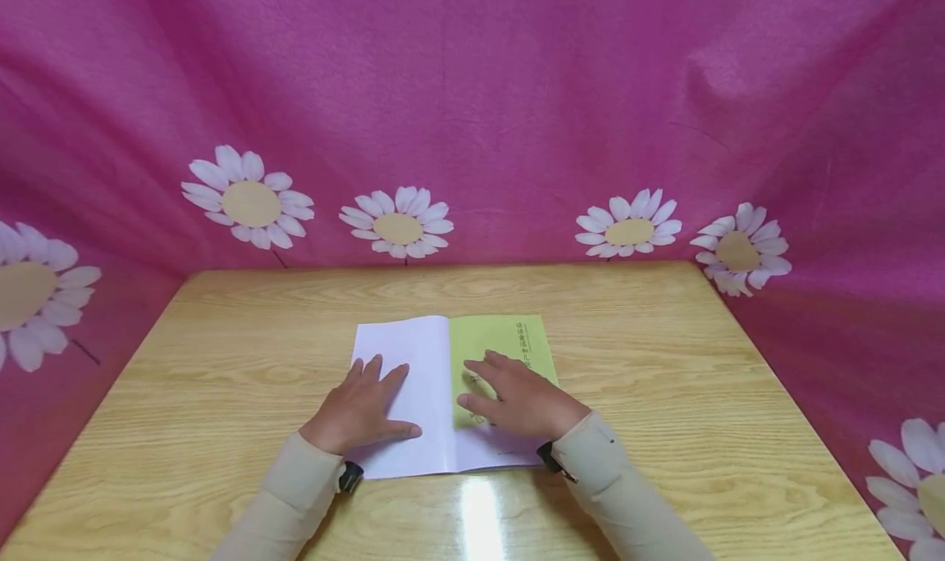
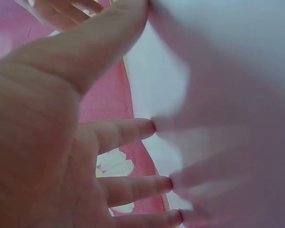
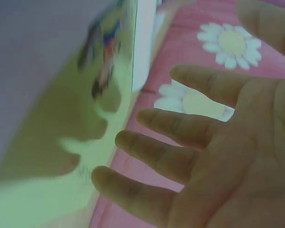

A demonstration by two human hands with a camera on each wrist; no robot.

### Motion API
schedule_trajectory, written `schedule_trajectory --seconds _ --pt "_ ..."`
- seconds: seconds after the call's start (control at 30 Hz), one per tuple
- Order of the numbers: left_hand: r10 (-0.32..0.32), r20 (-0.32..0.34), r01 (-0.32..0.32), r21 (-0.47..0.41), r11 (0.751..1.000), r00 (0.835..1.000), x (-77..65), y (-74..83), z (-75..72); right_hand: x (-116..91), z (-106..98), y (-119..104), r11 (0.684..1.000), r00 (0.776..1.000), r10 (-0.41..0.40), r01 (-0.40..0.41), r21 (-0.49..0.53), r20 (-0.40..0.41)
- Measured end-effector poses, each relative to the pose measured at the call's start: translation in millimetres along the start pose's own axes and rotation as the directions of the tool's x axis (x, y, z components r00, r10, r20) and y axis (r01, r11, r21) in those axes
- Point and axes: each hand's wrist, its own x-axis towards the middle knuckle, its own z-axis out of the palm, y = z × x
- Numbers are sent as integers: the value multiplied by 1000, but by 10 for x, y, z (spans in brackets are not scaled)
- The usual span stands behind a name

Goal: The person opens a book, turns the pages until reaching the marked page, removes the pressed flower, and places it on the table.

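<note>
An open book [image 1: 435, 454] lies flat on the wooden table, its left page white and its right page mostly green with printed characters and a white lower strip. My left hand [image 1: 362, 407] rests on the white page, fingers spread; in the left wrist view its fingertips touch the paper [image 2: 218, 156]. Over the green page [image 1: 472, 331] my right hand [image 1: 522, 397] is held with fingers extended. The right wrist view shows those fingers [image 3: 147, 152] apart from the page, casting shadows beside a small coloured picture [image 3: 107, 45]. Neither hand grips anything.
The wooden table [image 1: 650, 339] extends around the book on all sides. Pink cloth [image 1: 472, 118] with large white daisies hangs behind the table and along both sides. A dark strap piece [image 1: 350, 477] shows at the left cuff, another [image 1: 550, 458] at the right.
</note>
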Motion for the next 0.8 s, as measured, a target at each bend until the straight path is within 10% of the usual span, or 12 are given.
schedule_trajectory --seconds 0.8 --pt "-39 8 39 15 999 999 104 59 43 -29 -313 582 977 975 211 -209 35 -66"
